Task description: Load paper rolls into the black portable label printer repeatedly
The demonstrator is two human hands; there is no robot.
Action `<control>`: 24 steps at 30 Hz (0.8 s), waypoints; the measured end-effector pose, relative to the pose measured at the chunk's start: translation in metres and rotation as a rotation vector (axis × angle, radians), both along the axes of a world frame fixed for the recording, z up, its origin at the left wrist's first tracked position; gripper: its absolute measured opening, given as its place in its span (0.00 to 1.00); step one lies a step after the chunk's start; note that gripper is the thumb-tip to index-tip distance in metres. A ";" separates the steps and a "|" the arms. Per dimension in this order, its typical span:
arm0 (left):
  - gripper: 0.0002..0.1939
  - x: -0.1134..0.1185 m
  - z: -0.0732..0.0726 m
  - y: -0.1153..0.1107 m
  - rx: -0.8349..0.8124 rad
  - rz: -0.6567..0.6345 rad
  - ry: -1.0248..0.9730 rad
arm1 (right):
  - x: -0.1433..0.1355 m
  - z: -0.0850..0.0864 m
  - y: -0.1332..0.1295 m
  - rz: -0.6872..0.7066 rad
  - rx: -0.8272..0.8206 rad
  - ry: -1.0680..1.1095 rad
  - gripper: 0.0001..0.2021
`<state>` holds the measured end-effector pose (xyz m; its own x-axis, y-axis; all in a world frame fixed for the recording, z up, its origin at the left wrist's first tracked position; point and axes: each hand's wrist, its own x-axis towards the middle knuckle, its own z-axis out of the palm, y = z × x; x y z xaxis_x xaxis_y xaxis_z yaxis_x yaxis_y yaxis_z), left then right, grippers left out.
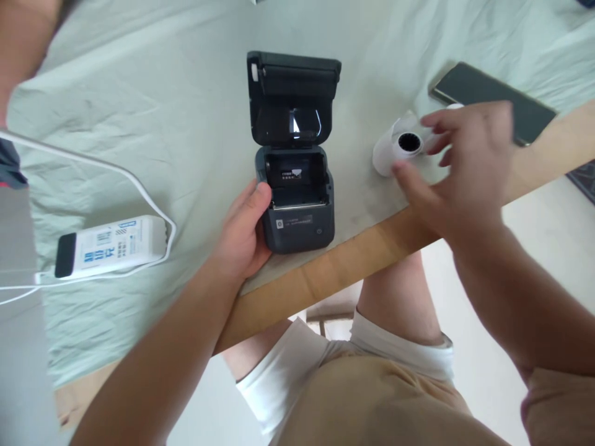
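Observation:
My left hand [246,229] grips the left side of a small dark label printer [300,229], its thumb on the rim of the body. The printer's lid [295,99] is tipped up, and the inner bay shows with a small printed sticker and no roll in it. To the right, a white label roll [385,152] with a dark core stands on the cloth, its loose end sticking up. My right hand [469,161] is at this roll with thumb and fingers apart; the thumb tip is at its near side, though contact is unclear. A white piece behind the fingers is mostly hidden.
A dark phone [493,93] lies beyond my right hand. On the left, a white power strip or charger [116,244] lies with a white cable [116,167] looping round it. The pale green cloth [195,80] ends at a wooden edge [325,275]. Another person's arm [23,43] shows upper left.

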<state>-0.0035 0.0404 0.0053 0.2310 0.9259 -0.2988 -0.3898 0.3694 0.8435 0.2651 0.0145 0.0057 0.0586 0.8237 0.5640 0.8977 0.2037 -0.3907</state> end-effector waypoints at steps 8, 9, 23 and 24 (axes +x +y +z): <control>0.12 0.001 -0.002 0.000 0.023 0.004 -0.008 | -0.006 -0.016 0.023 0.126 -0.094 0.054 0.14; 0.12 0.000 -0.003 0.000 0.024 0.003 -0.002 | -0.006 -0.017 0.022 0.203 -0.099 0.106 0.16; 0.16 0.004 -0.004 0.002 0.057 -0.009 -0.105 | -0.007 -0.022 0.023 0.286 -0.144 0.129 0.26; 0.16 0.005 -0.004 0.002 0.065 -0.007 -0.117 | -0.007 -0.021 0.023 0.285 -0.131 0.089 0.24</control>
